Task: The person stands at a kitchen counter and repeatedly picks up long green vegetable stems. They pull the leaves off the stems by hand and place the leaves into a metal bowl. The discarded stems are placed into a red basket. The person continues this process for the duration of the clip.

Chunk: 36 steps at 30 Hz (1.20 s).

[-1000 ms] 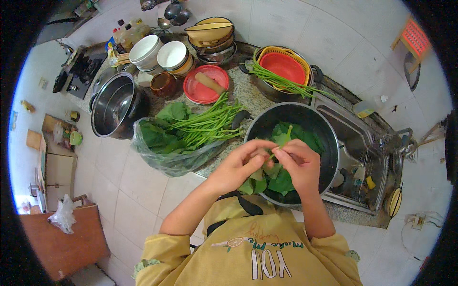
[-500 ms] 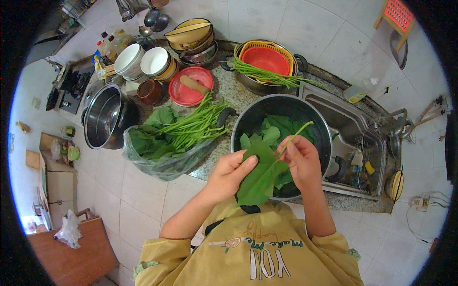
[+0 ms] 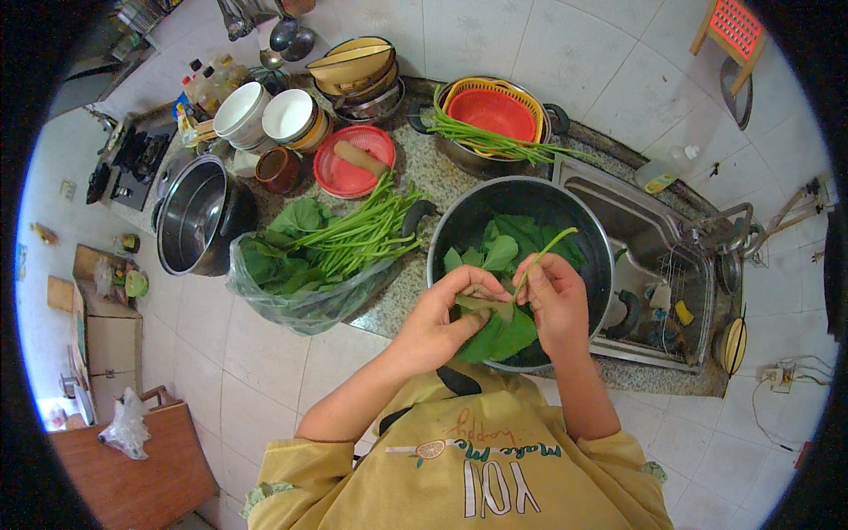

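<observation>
A broad green leaf (image 3: 502, 337) hangs between my two hands over the near rim of a dark pot (image 3: 459, 208). My left hand (image 3: 446, 314) pinches the leaf blade, which is partly folded under the fingers. My right hand (image 3: 556, 296) grips the leaf's stem (image 3: 556, 240), whose pale end sticks up past the fingertips. More green leaves (image 3: 521, 234) lie inside the pot beneath. Left of it, a clear plastic bag (image 3: 309, 318) holds leafy greens with long stems (image 3: 362, 234) pointing to the right.
A sink (image 3: 671, 274) with a tap adjoins the pot on the right. Behind stands another pot with a red basket (image 3: 495, 113) and thin peeled stems (image 3: 495, 143). Further left are a red colander (image 3: 331, 172), stacked bowls (image 3: 287, 113) and an empty-looking pot (image 3: 190, 221).
The leaf has been turned and folded over in my left hand, which has moved slightly right, closer to my right hand. My right hand keeps hold of the stem.
</observation>
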{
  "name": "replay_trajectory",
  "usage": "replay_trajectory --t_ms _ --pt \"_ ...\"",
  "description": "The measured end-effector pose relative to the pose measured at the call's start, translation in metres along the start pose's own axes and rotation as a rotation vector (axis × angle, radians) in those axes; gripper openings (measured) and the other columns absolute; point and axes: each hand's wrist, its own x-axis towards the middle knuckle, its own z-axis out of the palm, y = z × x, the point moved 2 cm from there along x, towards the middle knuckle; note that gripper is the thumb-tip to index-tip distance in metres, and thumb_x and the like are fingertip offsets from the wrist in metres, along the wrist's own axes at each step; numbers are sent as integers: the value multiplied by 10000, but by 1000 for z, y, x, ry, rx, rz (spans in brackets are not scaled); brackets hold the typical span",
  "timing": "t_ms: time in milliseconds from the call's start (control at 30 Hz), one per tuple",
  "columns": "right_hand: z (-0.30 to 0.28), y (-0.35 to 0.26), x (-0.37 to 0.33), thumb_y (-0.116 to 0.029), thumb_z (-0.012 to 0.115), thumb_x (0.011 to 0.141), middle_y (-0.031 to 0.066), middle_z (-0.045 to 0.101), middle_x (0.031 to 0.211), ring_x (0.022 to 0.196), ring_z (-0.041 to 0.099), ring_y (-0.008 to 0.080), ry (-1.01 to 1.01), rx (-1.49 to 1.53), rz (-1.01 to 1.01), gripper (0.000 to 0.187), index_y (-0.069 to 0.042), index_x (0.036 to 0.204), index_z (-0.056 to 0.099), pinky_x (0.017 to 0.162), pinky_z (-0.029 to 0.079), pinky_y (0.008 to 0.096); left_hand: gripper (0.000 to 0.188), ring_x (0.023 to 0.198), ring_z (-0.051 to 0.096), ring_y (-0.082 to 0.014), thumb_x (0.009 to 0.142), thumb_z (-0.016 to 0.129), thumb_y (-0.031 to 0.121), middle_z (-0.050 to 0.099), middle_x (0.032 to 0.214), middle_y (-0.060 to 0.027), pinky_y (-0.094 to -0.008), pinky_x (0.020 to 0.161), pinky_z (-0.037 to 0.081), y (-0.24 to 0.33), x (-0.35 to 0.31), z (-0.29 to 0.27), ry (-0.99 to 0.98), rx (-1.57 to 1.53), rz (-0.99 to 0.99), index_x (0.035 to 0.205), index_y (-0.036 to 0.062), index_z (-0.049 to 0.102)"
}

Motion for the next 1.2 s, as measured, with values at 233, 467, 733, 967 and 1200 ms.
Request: replay_trajectory --t_ms 233,467,733,967,1200 --pt "10 -9 -5 -102 520 846 54 594 737 598 539 94 51 -131 -20 136 18 864 584 566 434 211 188 810 538 -116 735 630 33 576 866 -37 -249 761 421 -9 0 2 120 -146 -168 902 17 545" --pt "12 -6 -7 -109 509 853 51 590 741 610 531 88 48 -46 1 145 18 871 578 563 430 211 134 667 531 -65 790 611 117 597 751 -16 -208 597 435 -16 0 -2 189 -321 -287 867 7 596" --pt "13 2 -9 -112 494 860 53 585 744 598 521 93 62 -15 22 149 18 875 564 554 429 218 186 668 514 -46 758 656 145 593 763 -13 -200 596 425 -15 1 1 268 -203 -288 866 4 599" --pt "3 2 -3 -135 505 856 57 589 749 590 520 95 193 28 70 151 1 864 568 550 423 213 328 708 554 -95 588 753 31 606 803 -15 -255 678 455 -18 2 8 108 -165 -206 864 24 577" --pt "-5 6 -1 -161 526 850 54 595 752 593 526 94 264 86 47 161 -9 863 578 549 420 209 479 793 582 -114 615 700 -54 614 894 -38 -241 731 469 -18 -2 5 54 -303 -342 1053 14 519"
